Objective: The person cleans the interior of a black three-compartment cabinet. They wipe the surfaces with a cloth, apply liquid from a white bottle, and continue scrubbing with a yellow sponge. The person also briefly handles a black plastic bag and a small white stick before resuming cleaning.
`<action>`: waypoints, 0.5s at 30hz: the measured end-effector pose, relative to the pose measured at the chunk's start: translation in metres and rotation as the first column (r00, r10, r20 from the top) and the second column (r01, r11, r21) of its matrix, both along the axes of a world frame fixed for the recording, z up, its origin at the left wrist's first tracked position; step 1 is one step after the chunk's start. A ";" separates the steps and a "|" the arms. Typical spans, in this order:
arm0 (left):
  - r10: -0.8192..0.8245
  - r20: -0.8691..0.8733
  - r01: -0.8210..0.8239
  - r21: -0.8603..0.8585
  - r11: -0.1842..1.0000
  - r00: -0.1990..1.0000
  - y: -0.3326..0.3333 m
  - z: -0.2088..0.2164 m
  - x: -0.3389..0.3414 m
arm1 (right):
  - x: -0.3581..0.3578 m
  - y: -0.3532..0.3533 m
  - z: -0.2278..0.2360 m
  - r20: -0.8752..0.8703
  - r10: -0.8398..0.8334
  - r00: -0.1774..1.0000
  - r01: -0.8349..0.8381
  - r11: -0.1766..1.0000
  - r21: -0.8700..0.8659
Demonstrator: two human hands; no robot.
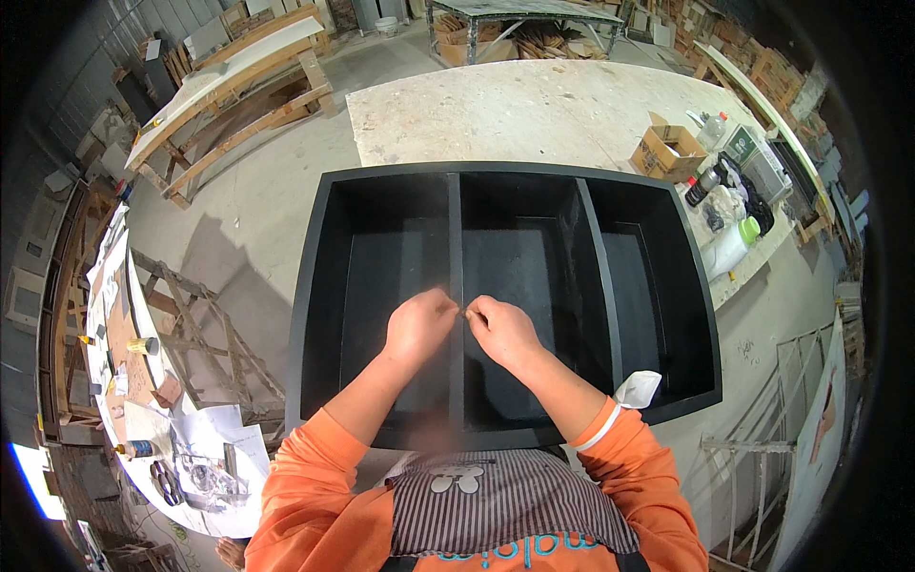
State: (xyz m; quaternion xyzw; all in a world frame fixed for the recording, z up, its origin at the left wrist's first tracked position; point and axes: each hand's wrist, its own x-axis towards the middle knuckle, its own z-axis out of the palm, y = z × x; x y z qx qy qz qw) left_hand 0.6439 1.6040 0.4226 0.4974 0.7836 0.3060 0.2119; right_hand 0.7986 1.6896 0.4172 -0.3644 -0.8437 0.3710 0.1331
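Head view: left hand (419, 329) and right hand (502, 331), both closed in pinch, nearly meet above the divider (456, 238) of the black box (515, 169); whether they hold something, I cannot tell. Fine fingertip work seems underway; next move probably needs steady, light pressure.

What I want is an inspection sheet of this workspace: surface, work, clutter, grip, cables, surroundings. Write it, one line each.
Surface: pale tabletop, speckled with dark marks, showing beyond the work.
Job's things: black open box, two dividers making three compartments.
Clutter: cardboard box, white bottle with green cap at right; papers on the left-hand table.
Grip: left hand and right hand meet at the left divider, both pinched closed; anything between them is too small to tell.
Cables: nothing seen for certain.
Surroundings: wooden bench at far left, metal frame at lower right.
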 end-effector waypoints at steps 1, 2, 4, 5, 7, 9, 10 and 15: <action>0.001 -0.004 -0.001 -0.001 1.000 1.000 -0.001 0.000 0.000 | 0.000 0.000 -0.001 0.012 0.000 1.000 0.000 1.000 -0.016; 0.003 -0.016 -0.004 -0.002 1.000 1.000 -0.001 0.000 0.001 | 0.001 -0.001 -0.001 0.001 0.005 1.000 -0.005 1.000 -0.003; 0.003 -0.026 -0.003 0.034 0.999 1.000 -0.003 0.000 0.002 | 0.002 -0.001 -0.001 0.000 0.011 1.000 -0.011 1.000 0.000; 0.005 -0.042 -0.004 0.035 0.999 0.999 -0.004 0.000 0.003 | 0.002 -0.002 0.000 0.011 0.013 1.000 -0.013 1.000 -0.012; 0.003 -0.037 -0.003 0.007 1.000 0.999 -0.007 0.000 0.004 | 0.003 -0.004 0.002 0.047 0.006 0.999 -0.004 0.999 -0.050; -0.013 -0.026 0.012 -0.017 1.000 1.000 -0.010 -0.001 0.005 | 0.005 -0.004 0.005 0.054 0.036 0.998 -0.031 0.996 -0.080; -0.025 -0.013 0.025 -0.018 1.000 1.000 -0.012 -0.001 0.004 | 0.007 -0.003 0.007 0.088 0.046 0.995 -0.035 0.992 -0.121; 0.017 0.111 -0.037 0.183 0.982 0.994 -0.007 0.003 -0.006 | 0.029 0.023 0.019 -0.143 0.021 0.990 -0.090 0.865 -0.493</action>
